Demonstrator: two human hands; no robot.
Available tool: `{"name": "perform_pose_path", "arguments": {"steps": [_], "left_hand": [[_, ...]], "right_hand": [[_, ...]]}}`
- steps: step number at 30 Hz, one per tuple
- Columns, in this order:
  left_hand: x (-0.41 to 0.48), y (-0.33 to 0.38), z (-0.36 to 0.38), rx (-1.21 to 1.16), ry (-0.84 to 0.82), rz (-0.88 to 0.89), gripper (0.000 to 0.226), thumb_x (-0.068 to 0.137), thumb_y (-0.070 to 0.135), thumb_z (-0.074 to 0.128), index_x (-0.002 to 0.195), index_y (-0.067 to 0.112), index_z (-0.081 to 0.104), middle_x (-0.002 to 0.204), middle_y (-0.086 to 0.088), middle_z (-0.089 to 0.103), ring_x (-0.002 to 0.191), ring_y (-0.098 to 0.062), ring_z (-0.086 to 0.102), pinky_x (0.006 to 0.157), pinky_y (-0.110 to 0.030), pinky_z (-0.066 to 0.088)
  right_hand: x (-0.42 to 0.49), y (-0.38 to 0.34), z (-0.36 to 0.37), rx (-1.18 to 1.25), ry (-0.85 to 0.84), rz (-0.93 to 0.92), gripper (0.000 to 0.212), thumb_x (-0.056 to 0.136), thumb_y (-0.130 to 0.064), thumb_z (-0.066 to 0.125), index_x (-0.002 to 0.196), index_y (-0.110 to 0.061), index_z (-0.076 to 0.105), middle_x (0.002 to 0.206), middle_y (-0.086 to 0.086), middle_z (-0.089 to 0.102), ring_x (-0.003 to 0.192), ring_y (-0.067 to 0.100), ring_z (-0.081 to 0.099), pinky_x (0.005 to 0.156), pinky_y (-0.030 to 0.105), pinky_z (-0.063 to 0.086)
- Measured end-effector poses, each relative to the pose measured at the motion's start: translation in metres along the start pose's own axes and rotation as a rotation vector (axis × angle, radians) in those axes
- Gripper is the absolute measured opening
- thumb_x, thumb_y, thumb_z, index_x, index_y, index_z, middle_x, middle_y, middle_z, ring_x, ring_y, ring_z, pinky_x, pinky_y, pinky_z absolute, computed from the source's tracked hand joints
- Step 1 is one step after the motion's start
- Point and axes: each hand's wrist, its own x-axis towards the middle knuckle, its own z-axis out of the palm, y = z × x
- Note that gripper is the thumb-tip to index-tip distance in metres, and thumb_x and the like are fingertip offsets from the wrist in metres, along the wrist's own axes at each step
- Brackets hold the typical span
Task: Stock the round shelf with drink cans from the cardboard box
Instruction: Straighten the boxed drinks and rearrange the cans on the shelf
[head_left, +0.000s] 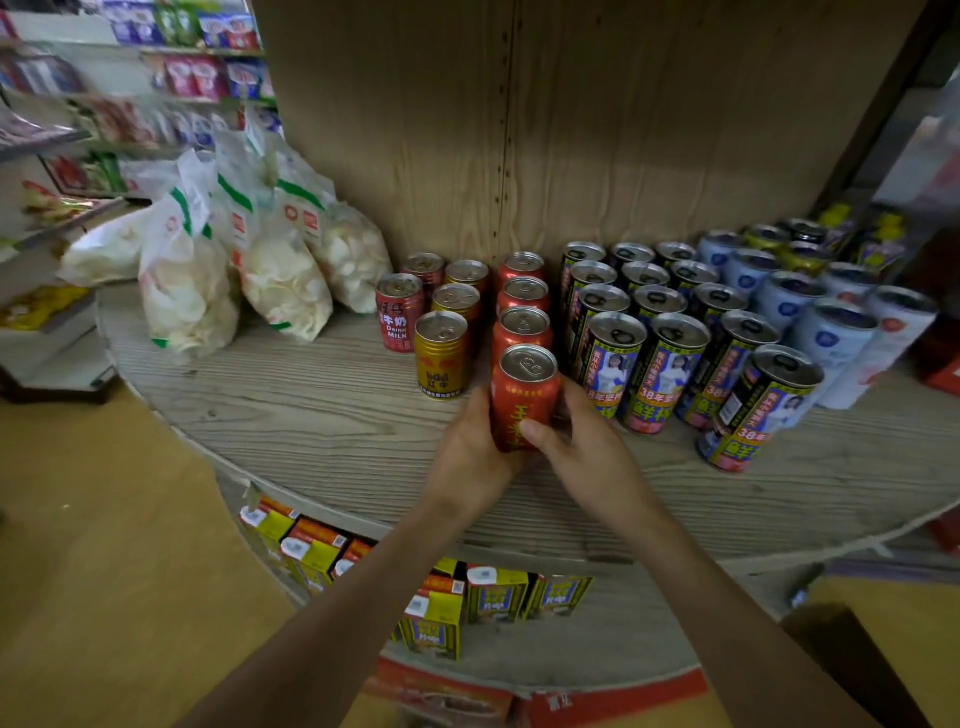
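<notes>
A red drink can (524, 387) with yellow lettering stands upright on the round wooden shelf (322, 431), at the front of a row of three like red cans (522, 322). My left hand (470, 452) wraps its left side and my right hand (582, 447) wraps its right side, thumb across the label. Both hands grip the same can. Part of the red cardboard box (613, 701) shows at the bottom edge, below my arms.
Gold cans (441, 356) and red milk cans (399, 312) stand left of the row. Tall black-and-yellow cans (660, 374) and pale blue cans (831, 338) fill the right. Bags of white chips (280, 275) lie at the left. Yellow drink cartons (434, 618) sit on the lower tier.
</notes>
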Motion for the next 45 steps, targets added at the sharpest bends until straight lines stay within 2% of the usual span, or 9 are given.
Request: {"name": "perform_pose_path", "arguments": {"steps": [5, 9, 17, 21, 27, 30, 34, 38, 45], "left_hand": [[0.004, -0.004, 0.001, 0.017, -0.006, -0.003, 0.076, 0.069, 0.027, 0.09, 0.132, 0.019, 0.049, 0.124, 0.001, 0.062, 0.11, -0.015, 0.061, 0.09, -0.029, 0.049], [0.004, -0.004, 0.001, 0.028, -0.008, 0.0, 0.077, 0.071, 0.026, 0.089, 0.135, 0.018, 0.048, 0.126, 0.0, 0.061, 0.111, -0.015, 0.06, 0.09, -0.028, 0.047], [0.004, -0.004, 0.0, 0.059, -0.033, -0.004, 0.076, 0.071, 0.029, 0.089, 0.134, 0.017, 0.047, 0.125, -0.002, 0.06, 0.113, -0.019, 0.06, 0.096, -0.04, 0.051], [0.002, -0.002, -0.001, 0.052, -0.046, 0.01, 0.088, 0.069, 0.031, 0.089, 0.143, 0.021, 0.041, 0.133, -0.001, 0.058, 0.118, -0.017, 0.06, 0.099, -0.04, 0.051], [-0.002, 0.002, -0.003, 0.062, -0.033, 0.029, 0.105, 0.07, 0.031, 0.088, 0.154, 0.029, 0.026, 0.145, 0.003, 0.053, 0.128, -0.015, 0.056, 0.104, -0.038, 0.049], [-0.005, 0.003, -0.005, 0.08, -0.024, 0.036, 0.1, 0.073, 0.026, 0.085, 0.154, 0.029, 0.026, 0.144, 0.003, 0.054, 0.127, -0.016, 0.057, 0.103, -0.042, 0.05], [-0.017, 0.001, -0.011, 0.125, -0.027, 0.03, 0.097, 0.078, 0.028, 0.081, 0.156, 0.024, 0.023, 0.145, -0.004, 0.051, 0.128, -0.02, 0.055, 0.104, -0.044, 0.049], [-0.031, 0.002, -0.02, 0.182, -0.036, 0.04, 0.082, 0.088, 0.024, 0.073, 0.156, 0.022, 0.026, 0.14, -0.005, 0.054, 0.128, -0.021, 0.053, 0.103, -0.036, 0.047], [-0.062, 0.0, -0.039, 0.357, -0.032, 0.198, 0.051, 0.095, 0.026, 0.065, 0.143, 0.018, 0.052, 0.137, -0.004, 0.056, 0.127, -0.023, 0.05, 0.106, -0.037, 0.043]], "right_hand": [[0.002, 0.005, 0.002, -0.026, 0.018, -0.01, 0.073, 0.085, -0.049, 0.064, 0.149, -0.024, 0.039, 0.142, 0.0, 0.057, 0.132, 0.014, 0.052, 0.109, 0.045, 0.044], [0.003, 0.005, 0.004, 0.004, 0.02, -0.004, 0.078, 0.078, -0.06, 0.057, 0.147, -0.028, 0.039, 0.14, -0.003, 0.058, 0.129, 0.01, 0.055, 0.109, 0.043, 0.045], [0.0, 0.001, 0.002, 0.004, 0.012, 0.001, 0.071, 0.085, -0.048, 0.063, 0.148, -0.028, 0.038, 0.141, -0.004, 0.056, 0.127, 0.009, 0.056, 0.108, 0.039, 0.046], [0.0, 0.0, 0.001, -0.017, -0.006, 0.002, 0.065, 0.093, -0.032, 0.067, 0.15, -0.025, 0.036, 0.142, -0.002, 0.056, 0.122, 0.01, 0.058, 0.108, 0.04, 0.046], [-0.002, -0.003, 0.0, -0.09, -0.017, 0.01, 0.067, 0.093, -0.031, 0.068, 0.151, -0.025, 0.034, 0.141, -0.004, 0.057, 0.12, 0.011, 0.06, 0.106, 0.039, 0.047], [-0.007, -0.002, 0.0, -0.13, -0.025, 0.022, 0.069, 0.091, -0.028, 0.07, 0.15, -0.025, 0.035, 0.14, -0.004, 0.058, 0.123, 0.012, 0.059, 0.106, 0.036, 0.047], [-0.017, 0.006, 0.002, -0.189, 0.021, 0.032, 0.077, 0.082, -0.054, 0.059, 0.149, -0.026, 0.034, 0.144, -0.002, 0.054, 0.131, 0.015, 0.054, 0.107, 0.043, 0.047], [-0.031, 0.007, 0.0, -0.236, 0.067, 0.012, 0.068, 0.091, -0.031, 0.068, 0.15, -0.017, 0.038, 0.148, 0.004, 0.048, 0.133, 0.019, 0.049, 0.111, 0.041, 0.042], [-0.059, 0.004, 0.011, -0.386, 0.092, -0.07, 0.05, 0.09, -0.019, 0.07, 0.137, -0.012, 0.057, 0.14, 0.006, 0.055, 0.132, 0.025, 0.048, 0.112, 0.035, 0.038]]}}
